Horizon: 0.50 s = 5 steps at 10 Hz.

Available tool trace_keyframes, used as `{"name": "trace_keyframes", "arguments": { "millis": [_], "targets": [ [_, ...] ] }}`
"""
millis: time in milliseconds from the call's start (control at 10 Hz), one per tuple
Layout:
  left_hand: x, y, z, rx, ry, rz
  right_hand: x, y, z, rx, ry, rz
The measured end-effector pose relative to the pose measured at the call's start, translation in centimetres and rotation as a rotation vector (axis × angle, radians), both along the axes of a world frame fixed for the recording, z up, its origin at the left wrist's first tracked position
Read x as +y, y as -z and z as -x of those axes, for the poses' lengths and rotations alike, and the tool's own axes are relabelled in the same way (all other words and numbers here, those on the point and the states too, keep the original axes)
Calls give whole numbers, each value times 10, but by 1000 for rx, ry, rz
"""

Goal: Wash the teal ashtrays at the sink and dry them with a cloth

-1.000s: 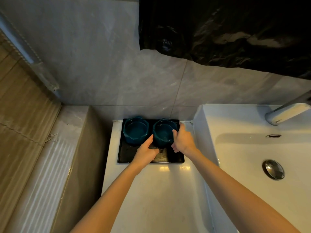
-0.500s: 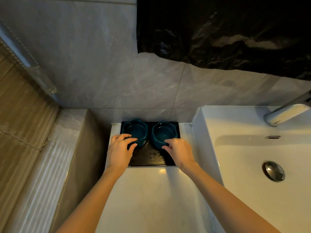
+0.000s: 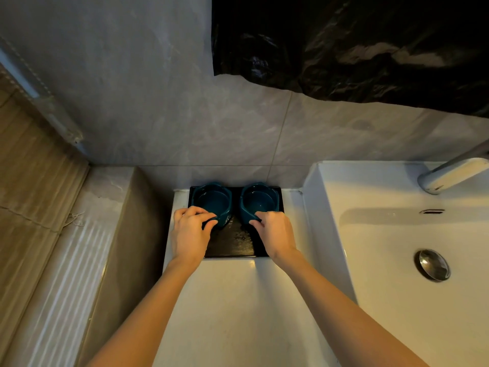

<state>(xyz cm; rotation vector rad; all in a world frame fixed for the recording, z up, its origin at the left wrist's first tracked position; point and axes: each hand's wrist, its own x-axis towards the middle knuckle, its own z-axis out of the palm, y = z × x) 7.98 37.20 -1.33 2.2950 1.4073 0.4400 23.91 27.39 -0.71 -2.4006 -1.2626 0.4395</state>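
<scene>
Near rims of teal ashtrays under left hand, right hand

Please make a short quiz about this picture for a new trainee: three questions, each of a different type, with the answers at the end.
1. True or false: the left hand holds a cloth.
2. The left ashtray and the right ashtray stand on: A) the sink floor; B) the tray; C) a towel.
3. Fill in: the right hand grips the near rim of the ____ ashtray.

Key
1. False: it grips the near rim of the left ashtray.
2. B.
3. right.
</scene>
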Motion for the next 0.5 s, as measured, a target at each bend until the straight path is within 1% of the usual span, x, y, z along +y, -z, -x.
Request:
{"name": "trace_keyframes", "arguments": {
  "millis": [300, 400, 500],
  "targets": [
    [-3, -3, -5, 48, -25, 45, -1, -2, 0, 50, -9, 39],
    [0, -8, -2, 67, 13, 38, 0, -4, -1, 51, -29, 65],
    [-1, -20, 2, 72, 72, 6, -4, -11, -7, -18, -103, 152]
  ]
}}
